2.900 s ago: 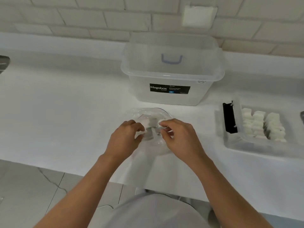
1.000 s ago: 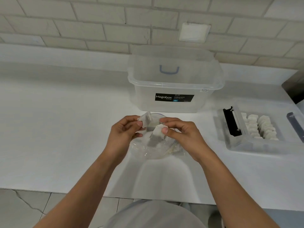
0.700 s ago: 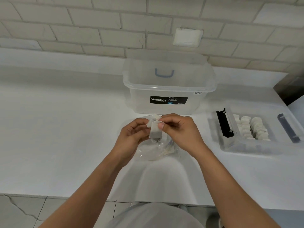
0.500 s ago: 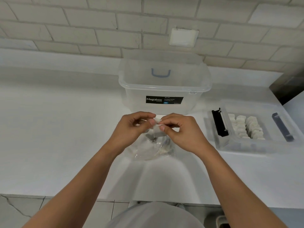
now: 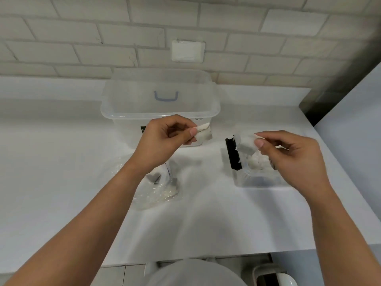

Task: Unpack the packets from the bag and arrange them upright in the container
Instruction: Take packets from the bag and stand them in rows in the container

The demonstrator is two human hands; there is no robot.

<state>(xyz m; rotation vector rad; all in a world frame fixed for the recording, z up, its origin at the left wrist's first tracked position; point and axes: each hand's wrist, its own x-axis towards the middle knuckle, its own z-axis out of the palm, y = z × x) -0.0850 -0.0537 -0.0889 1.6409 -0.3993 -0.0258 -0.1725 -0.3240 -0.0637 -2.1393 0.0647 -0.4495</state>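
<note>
My left hand (image 5: pixel 162 139) pinches a small white packet (image 5: pixel 203 134) in the air in front of the big clear box. My right hand (image 5: pixel 292 153) pinches another white packet (image 5: pixel 246 144) above the left end of the small clear container (image 5: pixel 257 180), which holds several white packets (image 5: pixel 258 162) standing in rows. The clear plastic bag (image 5: pixel 156 190) lies crumpled on the white counter below my left forearm, with a few pale packets still inside it.
A large clear Megabox bin (image 5: pixel 160 108) with a blue handle stands against the brick wall. The small container's black clip (image 5: pixel 232 153) faces left. The counter's front edge (image 5: pixel 206 259) runs near my body; a dark panel (image 5: pixel 338 79) rises at the far right.
Both hands lifted out of the bag, each with a packet. They have separated: the right hand moved right over the small container, the left stayed near the big bin.
</note>
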